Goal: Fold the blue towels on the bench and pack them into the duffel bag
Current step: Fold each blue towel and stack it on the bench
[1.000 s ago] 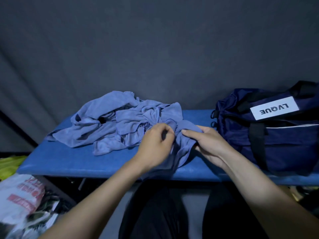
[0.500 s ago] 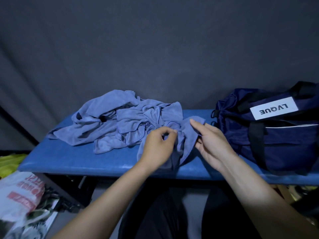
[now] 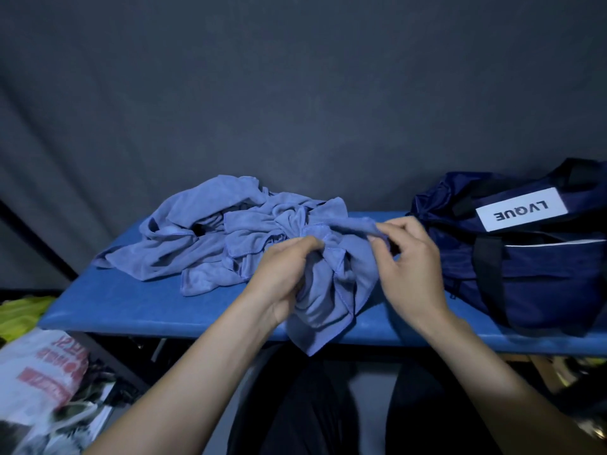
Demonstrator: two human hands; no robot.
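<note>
**Both hands gripping one towel at the table's near edge**

1. Left hand [image 3: 285, 277]: I see its fingers curled round a bunched part of the blue towel [image 3: 331, 290]. The grip sits at the towel's left side, with the fingertips pressed into the cloth near a stitched hem.

2. Right hand [image 3: 410, 267]: I see thumb and fingers pinching the towel's upper edge. That edge runs as a raised strip between the two hands.

3. Held towel: it hangs crumpled between the hands, above the front part of the table [image 3: 138, 307]. Its lowest corner drops past the table's near edge, in front of my dark trousers [image 3: 312, 412].

4. Towel pile [image 3: 210, 238]: the remaining blue towels lie unfolded in a loose heap on the table, left of and behind the held towel. The held towel touches the heap at its upper left; I cannot tell how many towels the heap contains.

5. Duffel bag [image 3: 532, 267]: the navy bag stands on the right end of the table, just beside the right hand. A white label [image 3: 522, 209] reading LVQUE, upside down from my view, sits on its upper part, and black straps cross its front.

6. Surroundings: a dark grey backdrop [image 3: 295, 93] hangs behind the table. A printed plastic bag [image 3: 42, 372] and a yellow-green item [image 3: 23, 313] lie on the floor at lower left.
</note>
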